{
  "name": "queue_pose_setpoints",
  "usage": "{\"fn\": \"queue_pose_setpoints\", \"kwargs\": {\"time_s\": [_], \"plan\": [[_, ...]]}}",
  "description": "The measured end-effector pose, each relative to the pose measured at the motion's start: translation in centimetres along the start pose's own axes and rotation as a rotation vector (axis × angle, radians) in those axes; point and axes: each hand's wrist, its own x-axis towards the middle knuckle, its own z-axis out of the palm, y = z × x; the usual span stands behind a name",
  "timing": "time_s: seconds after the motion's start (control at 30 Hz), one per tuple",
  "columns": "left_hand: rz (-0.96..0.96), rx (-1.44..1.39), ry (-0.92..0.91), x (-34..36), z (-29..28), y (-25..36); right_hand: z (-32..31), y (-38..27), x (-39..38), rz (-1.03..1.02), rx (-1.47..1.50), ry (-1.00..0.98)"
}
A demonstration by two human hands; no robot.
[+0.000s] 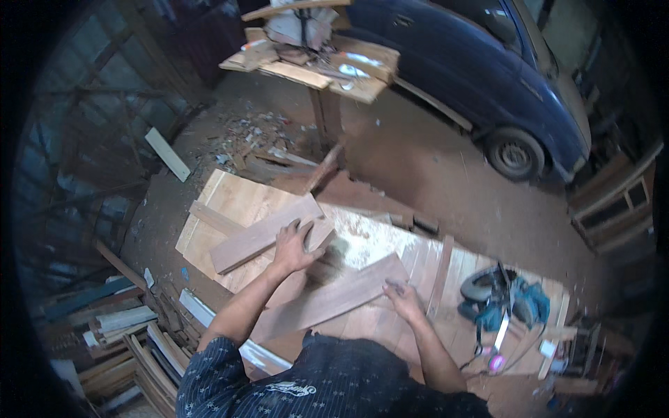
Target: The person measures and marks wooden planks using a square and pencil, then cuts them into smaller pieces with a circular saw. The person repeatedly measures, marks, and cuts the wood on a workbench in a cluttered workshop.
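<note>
My left hand [295,249] rests with fingers spread on a short stack of brown wooden boards, touching the upper board [254,237] near its right part. The lower board's end [322,233] juts out beside my thumb. Closer to my body, a longer wooden plank [338,296] lies at a slant. At its right end my right hand [404,298] grips the edge, fingertips on top; the underside of that grip is hidden. Both boards and plank lie over a pale wooden worktable [362,237].
A teal circular saw [505,299] with a cord sits at the table's right. A narrow wood strip [441,275] crosses the tabletop. Beyond stand a cluttered wooden stand [300,73] and a dark blue car [460,63]. Stacked timber [132,348] lies at the lower left, scraps on the floor.
</note>
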Motion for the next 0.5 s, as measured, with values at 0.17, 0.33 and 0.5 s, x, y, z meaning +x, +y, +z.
{"fn": "queue_pose_setpoints", "kwargs": {"time_s": [0.17, 0.33, 0.5], "plan": [[0.118, -0.042, 0.270, 12.8, -9.8, 2.6, -0.1, 0.0, 0.9, 0.019, -0.014, 0.004], [0.114, 0.005, 0.482, 24.9, -18.7, 5.9, -0.7, 1.7, 2.6, 0.027, 0.039, 0.030], [0.192, -0.009, 0.335, 32.7, -22.0, 6.4, -0.8, 2.7, 2.9, -0.010, 0.085, 0.055]]}}
